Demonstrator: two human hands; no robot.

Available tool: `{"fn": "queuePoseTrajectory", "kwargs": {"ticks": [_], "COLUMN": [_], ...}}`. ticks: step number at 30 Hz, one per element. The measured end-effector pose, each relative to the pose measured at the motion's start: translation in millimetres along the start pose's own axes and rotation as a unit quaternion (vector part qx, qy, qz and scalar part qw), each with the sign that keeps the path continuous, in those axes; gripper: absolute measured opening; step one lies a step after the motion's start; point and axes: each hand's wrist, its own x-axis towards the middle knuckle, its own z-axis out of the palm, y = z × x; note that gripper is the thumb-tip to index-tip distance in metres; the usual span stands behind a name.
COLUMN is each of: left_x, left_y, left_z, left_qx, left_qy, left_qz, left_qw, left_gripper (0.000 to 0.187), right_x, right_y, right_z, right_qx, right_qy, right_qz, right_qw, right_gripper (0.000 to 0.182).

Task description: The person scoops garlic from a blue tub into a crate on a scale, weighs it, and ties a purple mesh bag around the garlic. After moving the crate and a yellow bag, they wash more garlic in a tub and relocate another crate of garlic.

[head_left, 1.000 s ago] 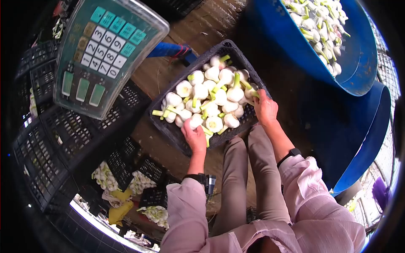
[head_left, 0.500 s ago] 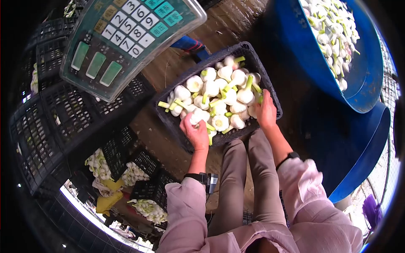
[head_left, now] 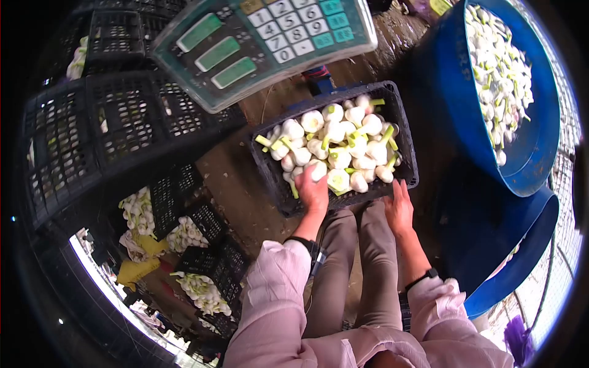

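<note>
In front of my legs, a dark plastic crate (head_left: 279, 199) holds many white garlic bulbs (head_left: 335, 131) with short green stems. My left hand (head_left: 313, 192) reaches over the near side of the crate, its fingers curled round a garlic bulb (head_left: 316, 170) on top of the pile; some fingertips are hidden. At the crate's near right corner is my right hand (head_left: 400, 210), fingers stretched out and touching the rim, with no bulb visible in it.
A scale's keypad panel (head_left: 264, 46) overhangs the crate's far left side. Blue tubs stand at right, the upper tub (head_left: 445, 92) holding garlic. Stacked black crates (head_left: 58, 147) line the left; garlic-filled crates (head_left: 205, 294) and a yellow bag (head_left: 136, 270) lie lower left.
My right hand has drawn back from the bulbs to the crate's near rim. My left hand stays at the bulbs near the front. The view has shifted, and the scale panel appears farther right.
</note>
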Motion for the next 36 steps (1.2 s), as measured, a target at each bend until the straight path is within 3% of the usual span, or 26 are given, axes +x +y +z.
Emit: {"fn": "queuePoseTrajectory", "kwargs": {"ticks": [1, 2, 3, 5, 7, 9, 11, 13, 17, 18, 22, 28, 30, 36], "left_x": [-3.6, -6.0, -6.3, -11.0, -11.5, -17.8, -16.5, -20.0, -16.3, -9.2, -7.7, -22.2, -21.5, 41.6], "left_y": [-7.1, -17.4, -28.4, -45.4, -59.8, -54.4, -65.3, -48.4, -47.0, -58.4, -14.4, 25.8, 24.7, -8.7], "left_z": [-9.0, -18.2, -28.6, -41.6, -39.1, -25.2, 5.0, 19.3, 8.8, 9.0, -41.1, -131.2, -154.6, -193.9], "left_qx": [-0.003, -0.033, -0.015, 0.012, 0.007, 0.075, -0.007, 0.050, 0.057, 0.035, 0.050, -0.023, 0.001, -0.011], "left_qy": [0.027, 0.058, 0.072, 0.059, -0.034, -0.057, -0.102, -0.055, -0.092, -0.162, -0.167, -0.178, -0.152, -0.108], "left_qz": [-0.020, -0.129, -0.164, -0.222, -0.265, -0.206, -0.146, -0.174, -0.153, -0.188, -0.178, -0.120, -0.106, -0.135], "left_qw": [0.999, 0.989, 0.984, 0.973, 0.964, 0.974, 0.984, 0.982, 0.982, 0.968, 0.969, 0.976, 0.983, 0.985], "left_gripper": [0.040, 0.036, 0.035, 0.039, 0.038, 0.034, 0.037, 0.044, 0.050, 0.060, 0.084, 0.076, 0.075, 0.072], "right_x": [-9.1, -21.1, -27.7, -34.6, -38.5, -40.4, -41.3, -40.4, -44.1, -47.6, -55.8, -52.3, -47.1, -34.5], "right_y": [1.9, 5.7, 6.9, 7.9, 10.6, 11.6, 12.6, 9.6, 15.2, 15.1, -10.4, -33.6, -27.5, -97.4], "right_z": [-3.2, -5.5, -11.7, -18.9, -18.0, -17.0, -12.4, -11.5, -9.0, -12.2, -52.4, -112.9, -121.6, -152.4], "right_qx": [0.000, -0.002, 0.009, -0.019, -0.022, -0.023, -0.024, -0.028, -0.019, -0.022, -0.011, -0.009, -0.023, -0.039], "right_qy": [-0.009, -0.022, -0.018, -0.034, -0.048, -0.069, -0.070, -0.067, -0.053, -0.053, -0.067, -0.066, -0.050, -0.062], "right_qz": [0.016, 0.036, 0.021, 0.020, 0.021, 0.032, 0.028, 0.021, -0.051, -0.073, -0.051, -0.029, -0.044, -0.004], "right_qw": [1.000, 0.999, 1.000, 0.999, 0.998, 0.997, 0.997, 0.997, 0.997, 0.996, 0.996, 0.997, 0.998, 0.997], "right_gripper": [0.048, 0.047, 0.045, 0.045, 0.044, 0.043, 0.042, 0.041, 0.039, 0.040, 0.039, 0.038, 0.038, 0.037]}}
